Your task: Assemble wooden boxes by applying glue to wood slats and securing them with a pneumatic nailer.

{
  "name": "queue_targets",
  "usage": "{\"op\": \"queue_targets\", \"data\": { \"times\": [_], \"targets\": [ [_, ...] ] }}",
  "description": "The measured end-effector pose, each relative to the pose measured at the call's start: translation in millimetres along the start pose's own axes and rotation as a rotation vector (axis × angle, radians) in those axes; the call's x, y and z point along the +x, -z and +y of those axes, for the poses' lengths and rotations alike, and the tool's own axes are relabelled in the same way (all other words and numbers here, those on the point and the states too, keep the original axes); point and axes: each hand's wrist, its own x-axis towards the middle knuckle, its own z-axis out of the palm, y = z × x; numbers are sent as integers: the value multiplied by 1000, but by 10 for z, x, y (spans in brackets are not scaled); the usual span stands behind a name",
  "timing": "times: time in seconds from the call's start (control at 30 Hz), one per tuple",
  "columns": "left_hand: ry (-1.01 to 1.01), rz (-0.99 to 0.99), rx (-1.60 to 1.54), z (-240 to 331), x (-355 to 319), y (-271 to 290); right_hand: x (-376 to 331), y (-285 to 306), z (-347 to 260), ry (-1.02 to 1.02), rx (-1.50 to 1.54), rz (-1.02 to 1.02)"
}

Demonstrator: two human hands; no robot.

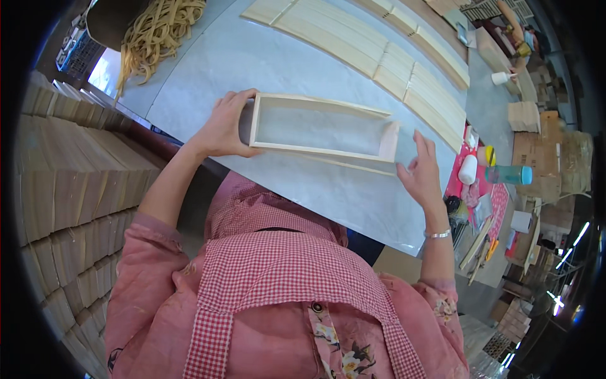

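Observation:
A pale wooden frame (319, 150), long and rectangular with an open bottom, lies on the grey table (252, 57) in front of me. My left hand (224, 126) grips its left end, thumb on the near rail and fingers over the end piece. My right hand (421, 169) hovers just right of the frame's right end, fingers spread and holding nothing. A short end slat (389, 141) stands upright inside the right end of the frame. A thin loose strip (353, 165) lies along the near side.
Rows of flat wooden slats (379, 47) cover the table's far side. A heap of tan rubber bands (158, 31) lies far left. Stacked wooden boards (69, 183) stand to my left. A white bottle (468, 168), a teal bottle (508, 175) and clutter sit at right.

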Motion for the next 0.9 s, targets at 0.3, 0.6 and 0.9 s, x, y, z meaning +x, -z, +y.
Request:
{"op": "queue_targets", "data": {
  "times": [0.3, 0.6, 0.9],
  "targets": [
    [32, -23, -15, 39, -13, 26, 265, -422, 303, 64, 220, -19],
    [1, -45, 259, 66, -145, 93, 36, -745, 332, 178, 324, 293],
    [609, -24, -892, 200, -227, 112, -107, -717, 314, -115, 370, 81]
  ]
}}
